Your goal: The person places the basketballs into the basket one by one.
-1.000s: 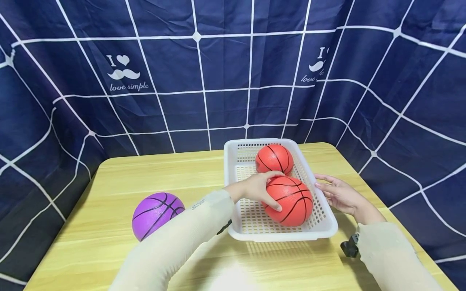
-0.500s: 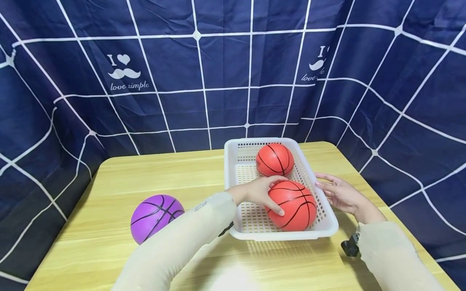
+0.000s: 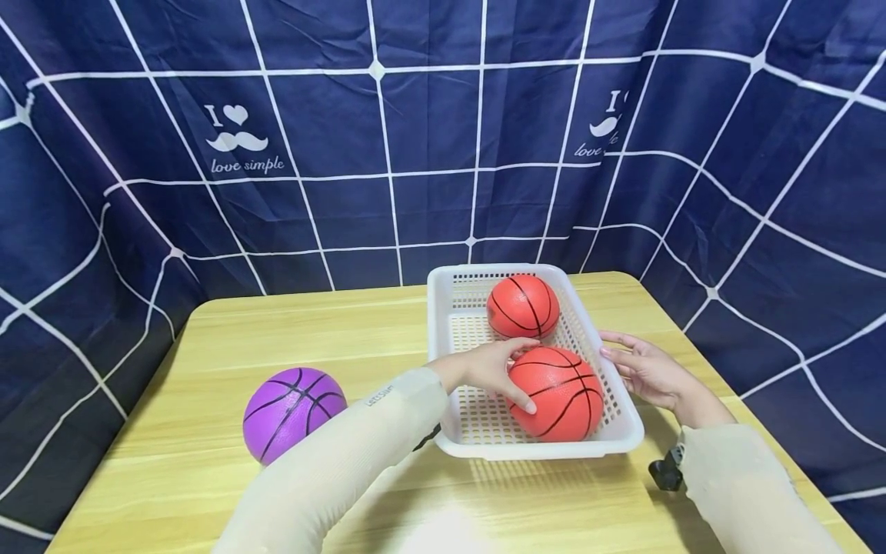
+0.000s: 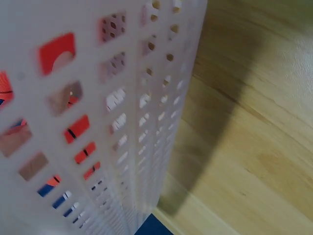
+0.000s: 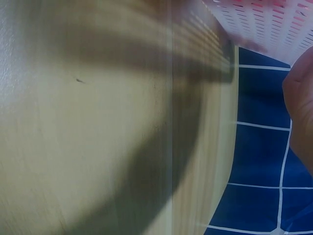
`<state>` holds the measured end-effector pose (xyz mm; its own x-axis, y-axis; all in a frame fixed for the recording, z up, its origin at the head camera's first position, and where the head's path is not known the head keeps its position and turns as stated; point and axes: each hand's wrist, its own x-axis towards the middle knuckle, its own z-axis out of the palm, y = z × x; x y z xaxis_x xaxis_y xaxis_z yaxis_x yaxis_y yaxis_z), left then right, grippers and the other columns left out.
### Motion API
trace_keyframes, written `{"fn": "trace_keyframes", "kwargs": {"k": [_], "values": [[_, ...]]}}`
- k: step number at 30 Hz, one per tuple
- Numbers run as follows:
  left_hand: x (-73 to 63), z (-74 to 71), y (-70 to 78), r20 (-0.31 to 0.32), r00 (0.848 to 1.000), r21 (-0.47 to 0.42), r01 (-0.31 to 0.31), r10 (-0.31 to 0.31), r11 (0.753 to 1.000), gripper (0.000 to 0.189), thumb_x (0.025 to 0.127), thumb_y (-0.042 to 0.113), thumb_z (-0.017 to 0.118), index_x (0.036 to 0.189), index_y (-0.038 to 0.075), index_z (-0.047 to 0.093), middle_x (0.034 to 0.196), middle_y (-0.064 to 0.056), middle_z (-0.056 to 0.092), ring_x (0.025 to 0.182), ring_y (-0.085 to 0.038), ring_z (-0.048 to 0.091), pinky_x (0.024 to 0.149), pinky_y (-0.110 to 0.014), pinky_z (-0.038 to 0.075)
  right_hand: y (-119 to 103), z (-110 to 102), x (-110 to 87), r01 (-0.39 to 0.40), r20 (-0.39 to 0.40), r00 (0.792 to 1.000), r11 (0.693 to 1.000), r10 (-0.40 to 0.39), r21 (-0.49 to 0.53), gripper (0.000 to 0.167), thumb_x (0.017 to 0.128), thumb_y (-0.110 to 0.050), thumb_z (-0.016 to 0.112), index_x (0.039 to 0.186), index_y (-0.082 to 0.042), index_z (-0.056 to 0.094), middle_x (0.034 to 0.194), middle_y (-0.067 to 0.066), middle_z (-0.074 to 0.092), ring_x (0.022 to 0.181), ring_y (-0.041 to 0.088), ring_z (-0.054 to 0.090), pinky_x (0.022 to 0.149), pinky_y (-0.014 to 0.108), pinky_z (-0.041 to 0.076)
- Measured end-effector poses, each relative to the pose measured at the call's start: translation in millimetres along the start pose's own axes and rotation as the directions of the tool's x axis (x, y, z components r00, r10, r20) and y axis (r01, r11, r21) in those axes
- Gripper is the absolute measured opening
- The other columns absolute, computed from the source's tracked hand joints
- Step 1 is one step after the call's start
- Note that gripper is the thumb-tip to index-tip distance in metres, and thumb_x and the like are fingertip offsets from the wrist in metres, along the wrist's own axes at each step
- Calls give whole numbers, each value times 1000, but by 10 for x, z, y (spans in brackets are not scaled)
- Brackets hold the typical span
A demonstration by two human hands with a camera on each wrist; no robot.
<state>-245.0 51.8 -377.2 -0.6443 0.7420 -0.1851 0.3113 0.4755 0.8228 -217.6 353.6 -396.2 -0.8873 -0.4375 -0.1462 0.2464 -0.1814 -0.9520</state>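
Observation:
In the head view, a white slotted plastic basket (image 3: 443, 308) stands on the table, holding two red toy basketballs. My left hand (image 3: 487, 368) reaches over its left side and curves thumb and fingers round the left of the near red basketball (image 3: 561, 396). Behind it lies the far red basketball (image 3: 523, 305). My right hand (image 3: 647, 373) is outside the basket, its extended fingers and thumb touching the right rim. Past my left sleeve, a purple basketball (image 3: 291, 412) rests on the table, partly covered. Red patches show through the basket wall (image 4: 132, 88) in the left wrist view.
The wooden table (image 3: 332, 331) has rounded back corners. A dark blue curtain (image 3: 429, 138) with white grid lines surrounds its back and sides. A small black device (image 3: 666, 469) is strapped at the right wrist.
The near red basketball has shifted slightly right and toward the basket's front, with the left hand still at it. The purple basketball has rolled a little left. The right hand stays at the rim.

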Motion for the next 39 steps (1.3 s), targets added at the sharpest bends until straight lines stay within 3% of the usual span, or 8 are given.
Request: {"fn": "trace_keyframes", "kwargs": {"k": [4,12,17,25,33,39], "values": [[-18,-1,-7,13,1000,-72,29,-28,997,100,67,20,89,148,20,30,132,0,47,110,-12,49,66,-35,56,-8,11,7,-5,0,1000,1000,5,-6,31,102,-4,41,118,-21,60,106,2,68,98,15,65,80,32,54],[-59,-115,11,2,1000,-7,-20,20,1000,102,68,24,88,150,18,27,135,-7,44,113,-18,50,76,-25,51,-21,20,10,-7,4,1000,1000,7,-7,30,101,-4,41,118,-21,60,106,2,68,98,16,65,80,33,54],[-133,-238,-6,-7,1000,-57,-18,18,998,103,69,20,87,151,21,24,142,-16,38,124,-32,45,72,-32,55,-23,10,4,0,13,1000,1000,0,-5,31,102,-3,40,119,-20,60,106,3,68,98,16,65,80,33,54],[-322,-592,-60,-90,995,-27,-52,49,998,102,71,18,85,152,16,22,142,-21,36,125,-38,44,77,-32,54,-11,-2,2,4,28,1000,1000,-4,-3,32,102,-3,38,119,-20,60,105,3,68,98,16,65,80,33,54],[-613,-955,-80,-175,984,-19,-40,36,999,102,71,17,85,151,21,23,141,-16,38,125,-30,45,86,-35,50,8,-17,5,-5,21,1000,1000,5,-5,31,102,-4,39,118,-20,60,106,2,68,98,15,65,80,32,54],[-861,-1209,-61,-250,967,-59,-73,56,996,99,72,12,84,151,19,24,142,-17,38,126,-32,45,76,-39,54,10,-29,-1,-8,19,1000,1000,8,2,32,102,-4,39,118,-21,61,106,3,68,99,16,65,80,33,54]]}}
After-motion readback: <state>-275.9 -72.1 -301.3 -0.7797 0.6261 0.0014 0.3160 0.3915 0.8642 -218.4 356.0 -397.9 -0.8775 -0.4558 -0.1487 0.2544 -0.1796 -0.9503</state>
